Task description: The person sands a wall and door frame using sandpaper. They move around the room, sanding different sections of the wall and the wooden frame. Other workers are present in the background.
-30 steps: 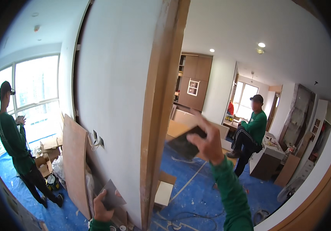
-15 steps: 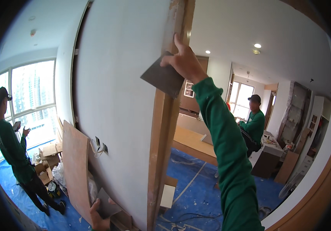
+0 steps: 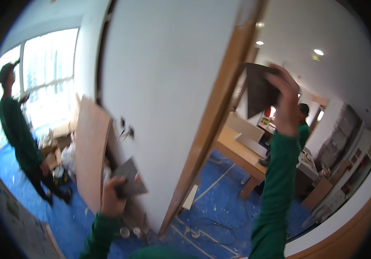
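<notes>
Sanding the edge of a white wall, we raise our right hand (image 3: 285, 101) high, its fingers closed around a dark sheet of sandpaper (image 3: 259, 88) held just beside the wooden door frame (image 3: 213, 125), near the top of the frame's run. Our left hand (image 3: 113, 196) stays low, gripping a second grey sheet (image 3: 129, 181) flat against the white wall (image 3: 168, 86) near its foot. How much of the frame we have covered we cannot tell; the picture is blurred and the wood shows no clear line between worked and unworked stretches, so we judge the job to be mid-course, with the length between the two hands yet to be gone over. A wooden panel (image 3: 91, 159) leans against the wall at left. Cardboard boxes (image 3: 58, 138) sit on the blue floor covering (image 3: 220, 211) by the window; their contents are too small to make out. One person (image 3: 19, 134) stands there, another (image 3: 303, 127) beyond a wooden table (image 3: 237, 151).
</notes>
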`<state>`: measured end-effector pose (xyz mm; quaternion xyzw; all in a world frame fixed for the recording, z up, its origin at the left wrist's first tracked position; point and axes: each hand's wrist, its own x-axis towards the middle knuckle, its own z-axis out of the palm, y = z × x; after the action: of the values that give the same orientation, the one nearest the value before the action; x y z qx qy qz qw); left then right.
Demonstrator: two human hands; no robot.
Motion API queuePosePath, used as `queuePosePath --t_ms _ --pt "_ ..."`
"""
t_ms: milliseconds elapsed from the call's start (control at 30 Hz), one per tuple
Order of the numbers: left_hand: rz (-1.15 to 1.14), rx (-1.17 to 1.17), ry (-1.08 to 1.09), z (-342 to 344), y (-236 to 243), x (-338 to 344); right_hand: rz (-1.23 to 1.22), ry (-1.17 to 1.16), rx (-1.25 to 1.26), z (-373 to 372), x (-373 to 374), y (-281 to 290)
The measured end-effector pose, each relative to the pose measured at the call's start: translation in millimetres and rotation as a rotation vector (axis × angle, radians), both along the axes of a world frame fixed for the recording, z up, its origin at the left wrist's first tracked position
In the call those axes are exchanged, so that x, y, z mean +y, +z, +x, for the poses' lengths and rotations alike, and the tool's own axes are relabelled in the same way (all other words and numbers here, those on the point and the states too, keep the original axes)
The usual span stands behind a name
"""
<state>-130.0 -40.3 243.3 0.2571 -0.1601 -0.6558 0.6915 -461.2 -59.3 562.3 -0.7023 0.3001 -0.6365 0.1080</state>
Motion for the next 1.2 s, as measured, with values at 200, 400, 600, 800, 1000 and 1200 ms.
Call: queuePosePath --t_ms 200,400,600,800,1000,1200 --pt "-0.368 -0.304 -0.044 -15 87 -14 -0.264 -0.122 0.427 45 59 -180" --pt "-0.592 -0.569 0.112 -52 120 -5 -0.418 -0.296 0.649 36 59 -187" --pt "-0.659 -0.708 0.217 -69 112 1 -0.435 -0.341 0.718 40 56 -191" --pt "-0.671 -0.767 0.441 -71 95 10 -0.448 -0.286 0.857 52 67 -201" --pt "-0.777 -0.364 0.726 -29 78 14 -0.647 -0.348 0.754 16 41 -141" --pt "-0.449 -0.433 0.497 -12 38 29 -0.618 -0.469 0.110 -24 14 74"
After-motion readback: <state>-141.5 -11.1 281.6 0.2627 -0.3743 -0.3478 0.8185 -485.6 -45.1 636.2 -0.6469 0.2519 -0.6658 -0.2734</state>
